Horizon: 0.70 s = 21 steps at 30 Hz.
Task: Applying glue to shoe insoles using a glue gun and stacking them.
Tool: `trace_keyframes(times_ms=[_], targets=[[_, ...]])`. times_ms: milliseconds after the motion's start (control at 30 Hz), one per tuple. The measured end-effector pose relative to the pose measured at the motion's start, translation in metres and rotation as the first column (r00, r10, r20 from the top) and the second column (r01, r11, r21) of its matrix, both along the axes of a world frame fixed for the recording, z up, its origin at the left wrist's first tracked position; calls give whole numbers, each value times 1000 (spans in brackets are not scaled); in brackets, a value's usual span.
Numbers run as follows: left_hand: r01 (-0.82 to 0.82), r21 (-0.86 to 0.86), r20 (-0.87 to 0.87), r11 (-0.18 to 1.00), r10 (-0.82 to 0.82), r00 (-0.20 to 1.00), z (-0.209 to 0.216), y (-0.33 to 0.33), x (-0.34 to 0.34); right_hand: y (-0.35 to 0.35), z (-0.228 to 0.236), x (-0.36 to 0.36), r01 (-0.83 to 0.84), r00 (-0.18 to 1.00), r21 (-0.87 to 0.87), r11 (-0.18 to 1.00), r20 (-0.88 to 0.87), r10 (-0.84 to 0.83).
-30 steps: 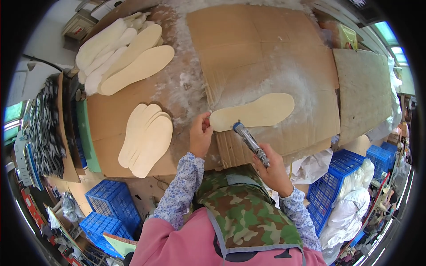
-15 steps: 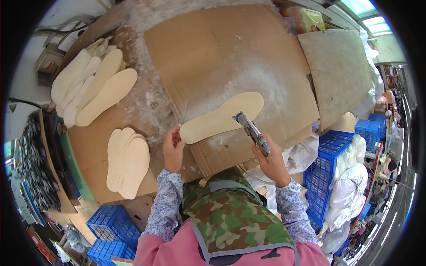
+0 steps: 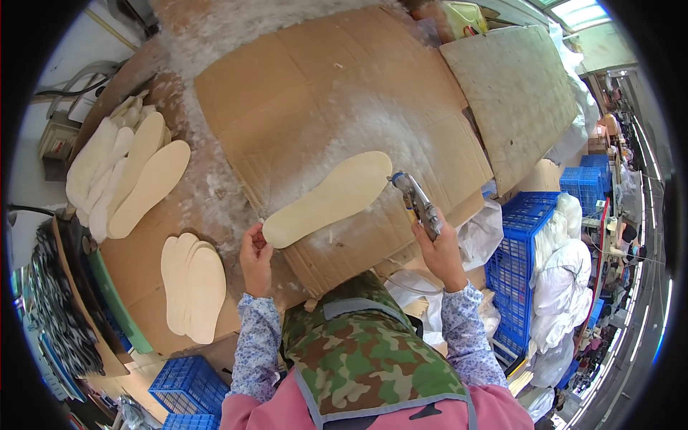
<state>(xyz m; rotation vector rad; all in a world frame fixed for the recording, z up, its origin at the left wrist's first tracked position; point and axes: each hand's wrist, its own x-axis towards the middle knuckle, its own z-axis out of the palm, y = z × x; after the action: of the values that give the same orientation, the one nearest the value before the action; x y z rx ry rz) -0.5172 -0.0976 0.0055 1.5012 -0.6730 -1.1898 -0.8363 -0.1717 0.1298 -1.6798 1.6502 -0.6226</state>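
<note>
A cream insole [image 3: 330,198] lies slantwise over a cardboard sheet [image 3: 287,86] dusted with white residue. My left hand [image 3: 256,259] pinches the insole's near left end between thumb and fingers. In my right hand [image 3: 439,252] is a metal spray gun [image 3: 419,204], its nozzle just off the insole's far right end. The fingers wrap the gun's handle. Left of the cardboard, a small fanned stack of insoles [image 3: 193,287] rests on the table. Farther back, a larger pile of insoles [image 3: 129,172] overlaps loosely.
Blue plastic crates [image 3: 519,265] stand on the right, beside white bagged bundles [image 3: 565,287]. Another blue crate [image 3: 188,383] is on the floor at lower left. A stiff, worn board [image 3: 509,100] lies at the back right, and dark hanging strips [image 3: 61,312] fill the far left.
The spray gun has moved from above the insole to just beyond its right end. My view has shifted, so the table's contents sit farther left. My left hand still grips the same end.
</note>
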Motion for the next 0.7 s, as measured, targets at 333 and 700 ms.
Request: trace_keyframes(times_ms=[333, 700], targets=[[15, 55, 11, 998, -15, 1000, 20, -1, 1, 34, 9, 11, -29, 1000, 133, 991, -6, 30], [27, 41, -20, 999, -26, 999, 20, 5, 5, 56, 7, 47, -132, 988, 67, 989, 92, 126]])
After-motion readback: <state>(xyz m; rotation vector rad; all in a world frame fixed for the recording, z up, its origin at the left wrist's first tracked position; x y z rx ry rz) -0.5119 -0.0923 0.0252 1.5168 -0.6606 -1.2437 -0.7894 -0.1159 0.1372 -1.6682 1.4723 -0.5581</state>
